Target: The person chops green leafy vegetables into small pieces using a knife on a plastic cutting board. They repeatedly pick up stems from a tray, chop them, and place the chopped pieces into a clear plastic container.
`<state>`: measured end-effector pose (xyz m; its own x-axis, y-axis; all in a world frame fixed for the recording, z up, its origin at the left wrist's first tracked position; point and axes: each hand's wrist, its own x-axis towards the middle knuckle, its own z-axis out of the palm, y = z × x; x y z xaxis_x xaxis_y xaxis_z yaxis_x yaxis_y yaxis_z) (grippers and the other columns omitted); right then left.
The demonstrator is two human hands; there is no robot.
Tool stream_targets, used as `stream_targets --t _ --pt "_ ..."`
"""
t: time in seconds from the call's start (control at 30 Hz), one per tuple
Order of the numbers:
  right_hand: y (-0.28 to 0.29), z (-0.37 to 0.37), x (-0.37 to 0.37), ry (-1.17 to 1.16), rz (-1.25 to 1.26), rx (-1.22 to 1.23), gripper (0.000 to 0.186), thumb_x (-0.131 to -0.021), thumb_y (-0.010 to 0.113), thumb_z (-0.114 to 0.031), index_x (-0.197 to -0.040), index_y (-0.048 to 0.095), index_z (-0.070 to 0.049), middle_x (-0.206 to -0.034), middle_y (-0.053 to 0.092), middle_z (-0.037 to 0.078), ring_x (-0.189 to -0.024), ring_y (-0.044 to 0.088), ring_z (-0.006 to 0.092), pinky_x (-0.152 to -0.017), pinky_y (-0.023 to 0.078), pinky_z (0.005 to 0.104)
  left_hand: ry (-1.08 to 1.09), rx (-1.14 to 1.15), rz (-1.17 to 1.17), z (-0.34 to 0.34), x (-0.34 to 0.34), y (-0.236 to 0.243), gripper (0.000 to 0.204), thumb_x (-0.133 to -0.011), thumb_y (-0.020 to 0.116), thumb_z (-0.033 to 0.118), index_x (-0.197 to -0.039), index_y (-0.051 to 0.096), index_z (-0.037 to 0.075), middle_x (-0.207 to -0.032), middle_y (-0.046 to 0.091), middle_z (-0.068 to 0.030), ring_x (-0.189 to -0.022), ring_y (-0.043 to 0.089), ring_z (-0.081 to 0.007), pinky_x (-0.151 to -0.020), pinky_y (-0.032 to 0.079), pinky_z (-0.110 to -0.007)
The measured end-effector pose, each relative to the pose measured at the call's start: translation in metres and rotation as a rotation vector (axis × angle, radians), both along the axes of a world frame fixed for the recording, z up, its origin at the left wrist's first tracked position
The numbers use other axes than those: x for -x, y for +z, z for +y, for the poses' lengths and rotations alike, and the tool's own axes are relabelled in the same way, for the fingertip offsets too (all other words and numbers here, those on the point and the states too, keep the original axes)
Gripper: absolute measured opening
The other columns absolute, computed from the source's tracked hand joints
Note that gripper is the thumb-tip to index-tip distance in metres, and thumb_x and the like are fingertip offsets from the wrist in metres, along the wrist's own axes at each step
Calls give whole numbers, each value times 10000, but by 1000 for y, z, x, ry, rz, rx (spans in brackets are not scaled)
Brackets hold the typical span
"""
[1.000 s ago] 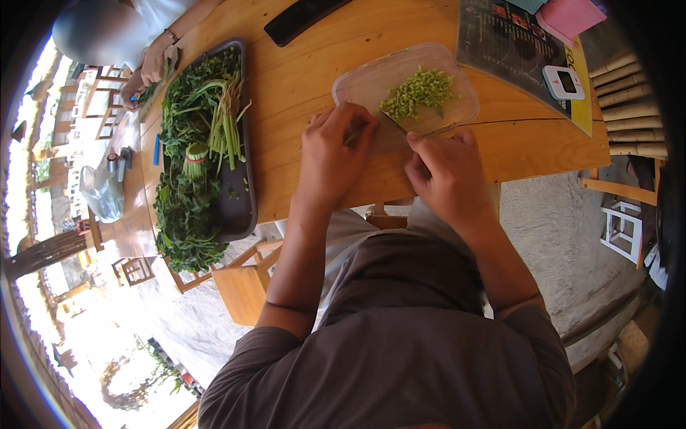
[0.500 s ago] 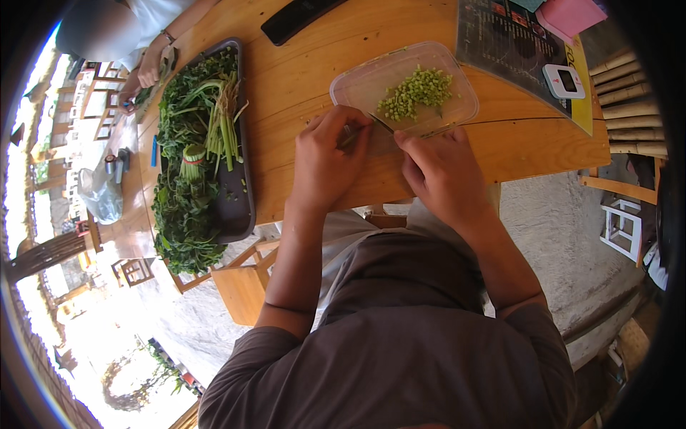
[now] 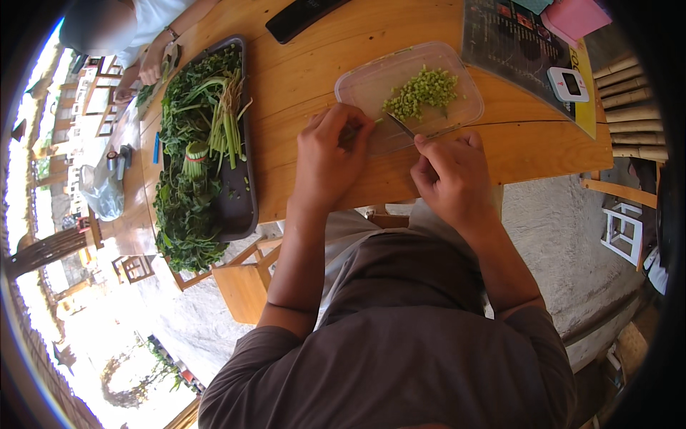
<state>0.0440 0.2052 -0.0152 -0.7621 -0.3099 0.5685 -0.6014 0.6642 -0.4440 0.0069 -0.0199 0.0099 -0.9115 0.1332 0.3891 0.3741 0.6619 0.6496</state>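
Note:
My right hand (image 3: 454, 175) is closed around the handle of a small knife (image 3: 400, 125), its blade slanting up and left over a clear plastic tray (image 3: 468, 107). Pinched in my left hand (image 3: 330, 150), at the tray's left corner, is a green stem (image 3: 379, 120); only its tip shows past the fingers, and the rest is mostly hidden. Chopped green stem pieces (image 3: 421, 93) lie heaped in the tray, just beyond the knife tip.
To the left, a dark tray (image 3: 239, 207) holds leafy greens (image 3: 182, 236) and a banded bundle of stems (image 3: 195, 159). A black phone-like slab (image 3: 304, 18) lies at the back. A white digital device (image 3: 569, 84) rests on a menu-like sheet (image 3: 500, 43). Another person's hand (image 3: 151, 68) is at far left.
My right hand has drawn slightly right and toward me with the knife, showing more of the blade and widening its distance from my left hand. The left hand stays nearly in place.

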Motion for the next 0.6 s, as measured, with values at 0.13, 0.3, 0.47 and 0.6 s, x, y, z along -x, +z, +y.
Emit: stream_targets --t 0.13,0.3,0.47,0.6 --pt "3 -1 1 20 35 60 402 -805 789 65 -1191 728 -34 -722 647 17 -639 627 234 -721 419 409 23 -15 -4 3 -1 1 157 -887 872 3 -981 749 27 -936 810 -110 -901 810 -261 -821 613 -357" --pt "1 1 -2 22 -8 1 402 -856 811 -19 -1246 723 -59 -723 626 -8 -686 642 213 -798 438 417 16 8 4 7 1 2 158 -882 880 11 -979 758 34 -945 814 -105 -930 811 -259 -833 614 -365" --pt "7 -5 4 1 -24 -65 414 -881 826 -69 -1282 723 -72 -734 630 -20 -714 655 207 -854 462 418 15 40 -1 9 0 2 162 -880 885 15 -977 757 34 -945 815 -105 -920 812 -256 -822 617 -367" --pt "2 -2 2 1 -12 -26 418 -876 826 -70 -1280 722 -63 -747 636 -17 -721 663 208 -843 463 415 16 41 16 6 1 0 164 -886 887 19 -970 747 30 -937 817 -106 -903 816 -254 -806 619 -363"
